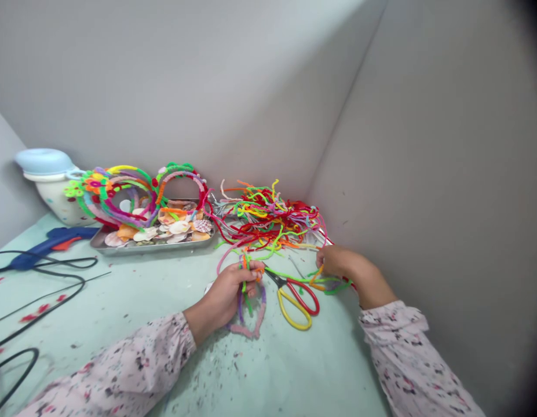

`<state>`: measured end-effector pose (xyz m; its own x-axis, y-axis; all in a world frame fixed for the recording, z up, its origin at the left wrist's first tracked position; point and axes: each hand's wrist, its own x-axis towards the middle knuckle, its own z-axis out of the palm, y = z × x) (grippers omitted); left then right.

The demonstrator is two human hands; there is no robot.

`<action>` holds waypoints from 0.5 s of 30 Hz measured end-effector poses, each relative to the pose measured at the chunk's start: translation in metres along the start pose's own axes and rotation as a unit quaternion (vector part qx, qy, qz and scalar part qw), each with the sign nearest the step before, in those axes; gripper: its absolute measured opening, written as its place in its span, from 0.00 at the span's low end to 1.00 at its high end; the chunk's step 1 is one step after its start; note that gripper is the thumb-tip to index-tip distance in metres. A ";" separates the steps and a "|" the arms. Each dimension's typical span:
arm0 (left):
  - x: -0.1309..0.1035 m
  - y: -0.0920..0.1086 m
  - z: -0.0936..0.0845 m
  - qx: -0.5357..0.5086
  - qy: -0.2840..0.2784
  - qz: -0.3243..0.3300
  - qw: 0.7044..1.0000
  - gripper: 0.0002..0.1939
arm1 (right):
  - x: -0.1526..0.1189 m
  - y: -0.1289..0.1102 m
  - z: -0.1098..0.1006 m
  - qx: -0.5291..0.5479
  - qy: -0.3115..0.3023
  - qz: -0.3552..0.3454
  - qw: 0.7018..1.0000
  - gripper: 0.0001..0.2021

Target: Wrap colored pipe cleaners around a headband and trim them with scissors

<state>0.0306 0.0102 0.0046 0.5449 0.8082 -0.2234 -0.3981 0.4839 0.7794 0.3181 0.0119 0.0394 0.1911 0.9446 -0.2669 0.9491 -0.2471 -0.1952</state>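
Note:
My left hand (233, 289) is closed round a small craft of green, orange and purple pipe cleaners (245, 284); a pink and purple loop (262, 313) hangs below the fingers. To its right lie scissors (289, 295) with one red and one yellow handle, blades toward my left hand. My right hand (331, 260) reaches down among loose green and orange pipe cleaners (324, 282) at the right edge of the pile. Its fingertips are bent and partly hidden, so what they grip is unclear. The big tangled pile of coloured pipe cleaners (272, 214) lies beyond both hands.
A metal tray (153, 249) of seashells stands at the back left, with pipe-cleaner headbands (116, 200) over it. Left of it are a white cup with a blue lid (44, 162), a blue tool (37, 249) and black cables (72, 275). Grey walls rise behind and at right.

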 end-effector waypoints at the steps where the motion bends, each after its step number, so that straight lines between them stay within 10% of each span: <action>1: 0.000 0.000 0.000 -0.002 -0.001 0.000 1.000 0.10 | 0.001 0.000 0.000 -0.004 -0.009 0.002 1.000 0.10; 15: 0.000 -0.001 0.000 0.006 -0.005 -0.006 1.000 0.07 | 0.000 0.014 -0.026 -0.061 0.147 0.023 0.987 0.09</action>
<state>0.0308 0.0097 0.0036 0.5576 0.7985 -0.2270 -0.3819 0.4895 0.7839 0.3375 0.0145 0.0610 0.2828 0.9590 0.0169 0.9572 -0.2810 -0.0699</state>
